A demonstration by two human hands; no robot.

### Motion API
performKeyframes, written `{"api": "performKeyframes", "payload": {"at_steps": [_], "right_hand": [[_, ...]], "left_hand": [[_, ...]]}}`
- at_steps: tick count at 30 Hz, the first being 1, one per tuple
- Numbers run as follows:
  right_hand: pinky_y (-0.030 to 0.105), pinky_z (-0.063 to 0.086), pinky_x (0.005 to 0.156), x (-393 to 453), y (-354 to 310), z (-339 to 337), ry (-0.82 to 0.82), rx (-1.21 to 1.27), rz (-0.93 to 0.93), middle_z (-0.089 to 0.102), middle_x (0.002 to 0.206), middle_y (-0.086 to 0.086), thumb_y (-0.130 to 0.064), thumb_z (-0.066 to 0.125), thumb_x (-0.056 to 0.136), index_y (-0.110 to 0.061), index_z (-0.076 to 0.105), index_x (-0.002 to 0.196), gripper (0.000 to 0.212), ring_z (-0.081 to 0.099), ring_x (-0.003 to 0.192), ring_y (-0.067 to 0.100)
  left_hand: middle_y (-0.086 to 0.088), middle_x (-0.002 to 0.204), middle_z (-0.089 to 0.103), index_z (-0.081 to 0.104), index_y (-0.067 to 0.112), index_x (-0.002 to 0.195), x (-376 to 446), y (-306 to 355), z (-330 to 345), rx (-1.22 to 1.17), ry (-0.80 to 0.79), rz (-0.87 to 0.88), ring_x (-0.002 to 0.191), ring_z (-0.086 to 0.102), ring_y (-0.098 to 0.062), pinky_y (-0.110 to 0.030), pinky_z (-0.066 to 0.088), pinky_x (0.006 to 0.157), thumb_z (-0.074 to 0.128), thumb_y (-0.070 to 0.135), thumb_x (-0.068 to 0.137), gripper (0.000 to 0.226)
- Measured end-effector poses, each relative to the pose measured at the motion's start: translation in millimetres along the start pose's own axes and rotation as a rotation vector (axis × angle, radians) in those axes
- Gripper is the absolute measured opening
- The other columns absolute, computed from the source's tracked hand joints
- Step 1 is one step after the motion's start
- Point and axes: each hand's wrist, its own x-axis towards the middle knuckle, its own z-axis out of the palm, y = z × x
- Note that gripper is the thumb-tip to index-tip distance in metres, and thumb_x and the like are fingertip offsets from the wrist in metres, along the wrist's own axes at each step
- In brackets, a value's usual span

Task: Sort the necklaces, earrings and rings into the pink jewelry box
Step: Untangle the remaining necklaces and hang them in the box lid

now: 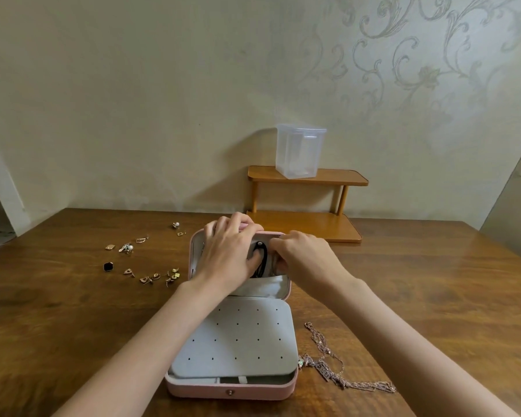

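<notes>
Both hands' fingers point(254, 257) (curled) on black necklace point(260, 254)

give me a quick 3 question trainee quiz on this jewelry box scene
1. True or false: the pink jewelry box is open.
2. Which side of the box do the loose earrings lie on? A) the person's left B) the person's right
3. Fill in: the clear plastic container stands on the wooden ____.

Key: 1 true. 2 A; the chain necklaces lie on the right. 3 shelf.

Both hands, left and right, work in the lid pocket.
</notes>
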Motion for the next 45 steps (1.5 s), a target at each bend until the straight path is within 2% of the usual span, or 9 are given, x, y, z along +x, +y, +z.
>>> {"api": "performKeyframes", "payload": {"at_steps": [10,14,19,24,31,34,37,40,45], "right_hand": [[0.037,0.056,0.070,-10.7,6.2,18.8,-0.117,0.202,0.023,0.070,0.091,0.003,-0.010,0.046,0.091,-0.016,0.069,0.099,0.025,0.065,0.081,0.020],[0.022,0.052,0.077,-12.3,18.1,-11.7,-0.063,0.291,0.118,0.070,0.097,-0.001,-0.012,0.053,0.091,-0.012,0.070,0.102,0.019,0.062,0.081,0.010],[0.014,0.047,0.051,-39.6,22.1,-19.5,-0.651,0.363,0.134,0.071,0.084,0.004,-0.019,0.068,0.083,-0.009,0.072,0.092,0.014,0.060,0.062,0.010],[0.029,0.051,0.073,-58.2,14.3,3.1,-0.777,0.355,0.055,0.069,0.096,0.002,-0.025,0.075,0.076,-0.010,0.067,0.096,0.026,0.061,0.083,0.016],[0.022,0.051,0.072,-52.8,26.1,1.0,-0.705,0.430,0.089,0.070,0.087,-0.001,-0.016,0.067,0.082,-0.013,0.070,0.094,0.013,0.059,0.074,0.009],[0.015,0.047,0.059,-45.6,41.9,-20.2,-0.598,0.623,0.216,0.067,0.078,-0.003,-0.017,0.059,0.088,-0.009,0.066,0.091,0.012,0.055,0.063,0.003],[0.016,0.040,0.053,-41.5,53.9,-43.6,-0.457,0.832,0.315,0.064,0.073,0.000,-0.014,0.056,0.090,-0.009,0.066,0.087,0.012,0.050,0.058,0.005],[0.018,0.041,0.053,-40.3,60.7,-57.2,-0.331,0.892,0.330,0.062,0.073,0.005,-0.014,0.057,0.090,-0.007,0.068,0.085,0.014,0.050,0.058,0.009],[0.019,0.041,0.053,-41.4,65.9,-65.9,-0.181,0.996,0.387,0.060,0.071,0.005,-0.010,0.058,0.089,-0.003,0.065,0.085,0.011,0.050,0.059,0.010]], "left_hand": [[0.003,0.122,0.048,0.057,0.022,0.122,3.3,-0.5,3.8,0.005,-0.027,-0.027,0.111,0.042,-0.016,-0.030,0.016,0.097,0.055,0.029,0.086,0.037],[0.002,0.127,0.046,0.051,0.022,0.127,12.7,-5.7,12.4,0.032,-0.196,-0.061,0.115,0.041,-0.018,-0.033,0.020,0.101,0.048,0.033,0.090,0.039],[-0.004,0.124,0.050,0.053,0.018,0.121,15.9,-12.5,37.4,0.040,-0.454,-0.166,0.114,0.045,-0.025,-0.038,0.024,0.101,0.046,0.031,0.089,0.035],[-0.005,0.123,0.050,0.055,0.017,0.117,12.9,-13.8,51.6,0.037,-0.563,-0.189,0.114,0.047,-0.025,-0.040,0.027,0.100,0.049,0.031,0.088,0.032],[-0.003,0.129,0.046,0.053,0.016,0.121,14.4,-0.3,32.4,0.027,-0.430,-0.112,0.118,0.042,-0.023,-0.037,0.029,0.101,0.047,0.020,0.092,0.030],[0.002,0.120,0.056,0.061,0.017,0.113,15.0,25.1,6.5,-0.298,-0.374,-0.082,0.110,0.051,-0.013,-0.028,0.039,0.092,0.049,0.017,0.092,0.024],[0.001,0.102,0.069,0.066,0.013,0.108,8.6,54.8,-12.7,-0.817,-0.597,-0.173,0.095,0.063,-0.005,-0.014,0.046,0.082,0.049,0.012,0.094,0.021],[-0.010,0.101,0.071,0.064,0.006,0.109,0.5,71.8,-15.5,-1.197,-0.715,-0.324,0.096,0.067,-0.016,-0.020,0.051,0.086,0.049,0.008,0.094,0.021],[-0.009,0.099,0.072,0.068,0.010,0.101,-2.6,78.4,-13.1,-1.296,-0.730,-0.361,0.096,0.068,-0.019,-0.026,0.050,0.089,0.055,0.007,0.091,0.016]]}}
